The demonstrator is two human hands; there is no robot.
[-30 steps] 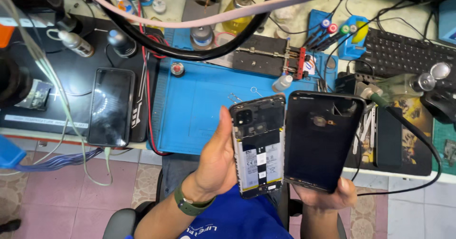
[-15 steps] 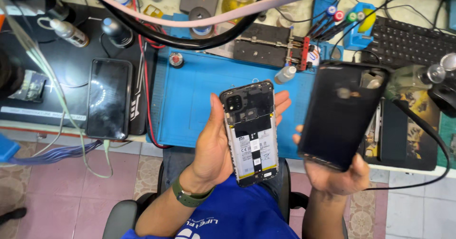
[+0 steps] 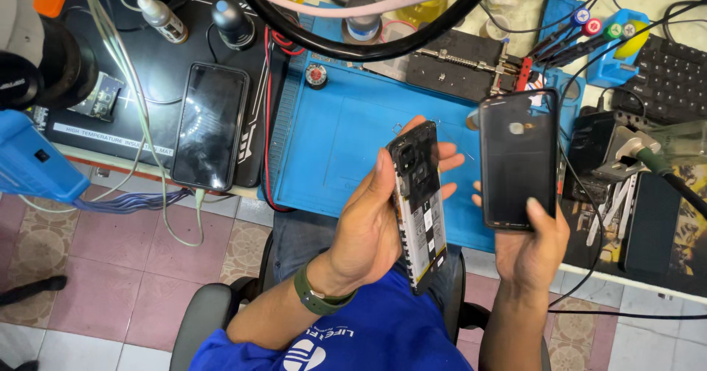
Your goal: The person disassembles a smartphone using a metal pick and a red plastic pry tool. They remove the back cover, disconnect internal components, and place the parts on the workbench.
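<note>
Back cover (image 3: 518,161) lower, over blue mat (image 3: 331,142)

Blue mat (image 3: 346,142), spare phone (image 3: 211,126), maybe keyboard (image 3: 674,80).

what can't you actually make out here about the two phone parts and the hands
All from the head view:
- Opened phone: tilted edge-on, so its inner parts are too small to identify; its screen side faces away.
- Black back cover: its far face is turned away, and the right hand covers its bottom edge.
- Left hand: its fingers are mostly hidden behind the opened phone.
- Both forearms are cut off by the bottom frame edge.
</note>
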